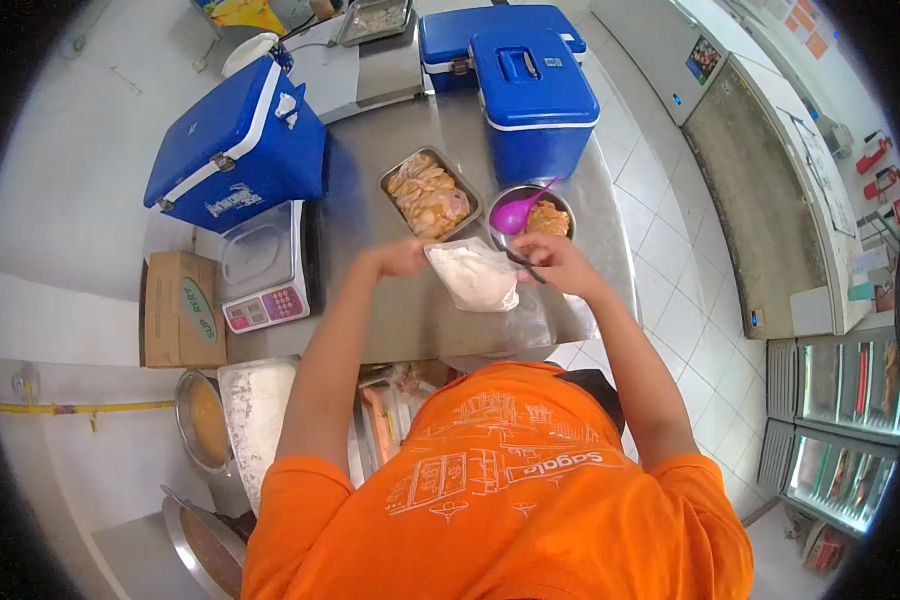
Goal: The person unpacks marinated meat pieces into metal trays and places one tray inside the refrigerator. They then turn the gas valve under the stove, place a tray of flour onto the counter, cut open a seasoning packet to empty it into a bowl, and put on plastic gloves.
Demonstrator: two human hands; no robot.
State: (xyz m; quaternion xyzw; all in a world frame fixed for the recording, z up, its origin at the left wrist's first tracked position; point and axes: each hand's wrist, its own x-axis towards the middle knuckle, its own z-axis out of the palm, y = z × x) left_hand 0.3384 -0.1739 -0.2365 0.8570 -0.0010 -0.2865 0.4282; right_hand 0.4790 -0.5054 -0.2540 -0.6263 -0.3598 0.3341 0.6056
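Observation:
A clear plastic bag of white powder [473, 278] is held up over the front of the steel table. My left hand [402, 258] is closed on the bag's upper left corner. At the bag's right side, my right hand [555, 262] is closed around a dark, thin utensil [526, 266]; its kind is not clear. Whether those fingers also pinch the bag, I cannot tell. Just beyond my right hand is a steel bowl [493, 205] with orange-brown marinated meat [548, 219] and a purple ladle [515, 215]. A steel tray [384, 186] of raw chicken pieces [428, 196] lies beyond my left hand.
Blue coolers [240, 150] [540, 100] stand at the left and back of the steel table [370, 335]. A digital scale [265, 265] and a cardboard box [182, 310] sit at the left. Pots [202, 420] are lower left. Chest freezers [770, 190] line the right.

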